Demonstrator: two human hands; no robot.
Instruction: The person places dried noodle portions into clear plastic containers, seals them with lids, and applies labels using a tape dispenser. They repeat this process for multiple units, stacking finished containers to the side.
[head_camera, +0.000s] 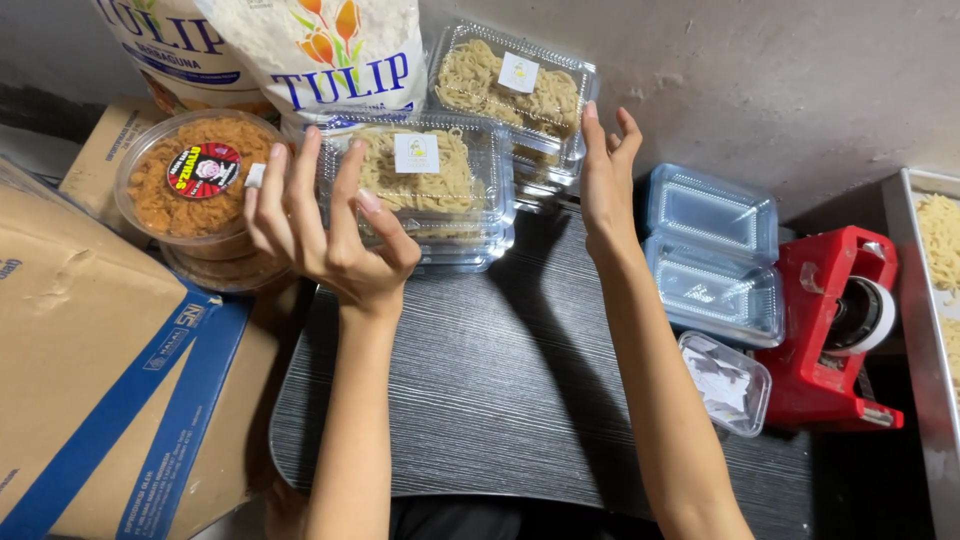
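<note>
1. The dark wood-grain table (500, 400) is the landmark; everything below is placed against it.
2. Off its left edge leans a brown cardboard box (90, 350) with blue stripes.
3. Beyond its far edge stand two white flour bags (330, 50) against the wall.
4. At its far edge sits the stack of clear clamshell boxes of noodles (430, 190), each with a small square label; a second stack (515, 90) stands behind it, toward the wall.
5. On its right side rest empty clear clamshells (712, 250), and past them a red tape dispenser (835, 330).
6. At its far left corner sit round tubs of orange-brown crumbs (195, 180).
7. The left hand (320, 225) is spread open, fingers against the near stack's left side, holding nothing.
8. The right hand (608, 175) is flat and open just beside the stack's right side; whether it touches is unclear.
9. Squaring a stack like this goes best with both palms pressing evenly and lightly, since the thin lids would likely buckle.
</note>
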